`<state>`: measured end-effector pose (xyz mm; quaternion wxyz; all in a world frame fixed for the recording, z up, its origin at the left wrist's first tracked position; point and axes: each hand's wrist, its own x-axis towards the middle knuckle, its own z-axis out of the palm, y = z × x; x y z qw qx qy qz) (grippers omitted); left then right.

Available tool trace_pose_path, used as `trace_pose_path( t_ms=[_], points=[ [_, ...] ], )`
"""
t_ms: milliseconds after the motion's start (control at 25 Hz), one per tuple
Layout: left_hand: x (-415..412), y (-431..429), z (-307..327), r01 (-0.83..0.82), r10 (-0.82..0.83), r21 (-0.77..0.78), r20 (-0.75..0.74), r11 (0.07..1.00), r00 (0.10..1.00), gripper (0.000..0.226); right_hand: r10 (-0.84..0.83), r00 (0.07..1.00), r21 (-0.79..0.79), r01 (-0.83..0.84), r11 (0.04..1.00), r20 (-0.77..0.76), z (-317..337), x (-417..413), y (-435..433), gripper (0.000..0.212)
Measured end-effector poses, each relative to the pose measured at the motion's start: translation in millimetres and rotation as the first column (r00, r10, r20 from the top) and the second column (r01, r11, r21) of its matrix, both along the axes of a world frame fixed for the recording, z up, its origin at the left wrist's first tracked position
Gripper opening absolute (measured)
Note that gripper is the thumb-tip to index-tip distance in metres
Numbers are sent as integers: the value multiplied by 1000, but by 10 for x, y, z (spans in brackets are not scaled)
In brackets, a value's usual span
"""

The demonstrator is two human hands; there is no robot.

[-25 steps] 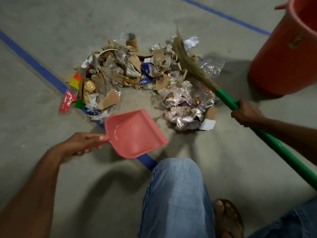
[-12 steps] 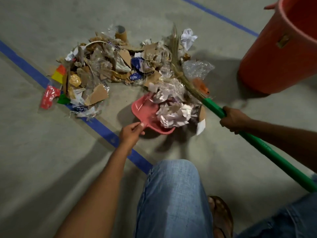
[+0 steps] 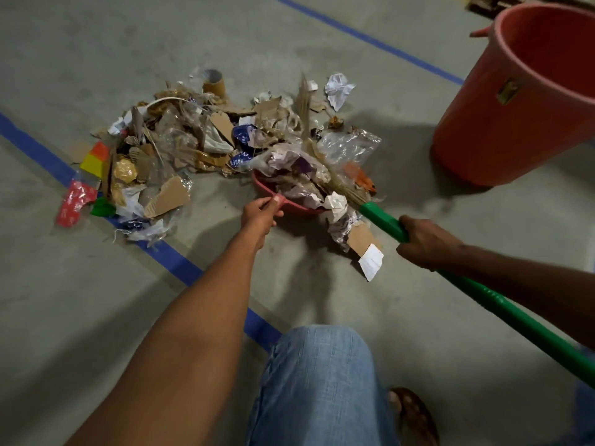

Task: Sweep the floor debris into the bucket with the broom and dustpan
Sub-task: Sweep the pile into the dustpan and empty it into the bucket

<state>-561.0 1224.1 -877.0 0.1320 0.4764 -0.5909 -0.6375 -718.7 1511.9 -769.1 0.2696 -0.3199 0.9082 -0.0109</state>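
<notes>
A heap of cardboard scraps, crumpled paper and plastic wrap (image 3: pixel 180 149) lies on the grey floor. My left hand (image 3: pixel 260 214) grips the handle of a pink dustpan (image 3: pixel 273 196), which is pushed into the heap's right side and mostly buried under crumpled paper. My right hand (image 3: pixel 425 243) holds the green handle of a broom (image 3: pixel 383 217); its straw bristles lie across the debris over the pan. A large orange bucket (image 3: pixel 502 123) stands at the upper right, tilted in view, its mouth open.
A blue tape line (image 3: pixel 180 268) runs diagonally across the floor under the heap's left part. Another blue line (image 3: pixel 370 40) crosses the far floor. My jeans-clad knee (image 3: pixel 318 387) and sandalled foot (image 3: pixel 413 416) are at the bottom.
My left hand pushed the dustpan from open floor forward into the heap, and it now carries more crumpled paper. The broom swept debris toward the pan.
</notes>
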Motion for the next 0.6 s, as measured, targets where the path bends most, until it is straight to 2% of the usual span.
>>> trace_pose_path(
  t_ms=[320, 600],
  points=[
    [154, 72, -147, -9, 9, 32, -6, 999, 1000, 44, 4, 986, 31, 1, 1000, -169, 21, -181, 596, 29],
    [205, 122, -52, -27, 35, 77, -102, 997, 994, 47, -116, 967, -80, 100, 992, -225, 218, -452, 792, 31]
  ],
)
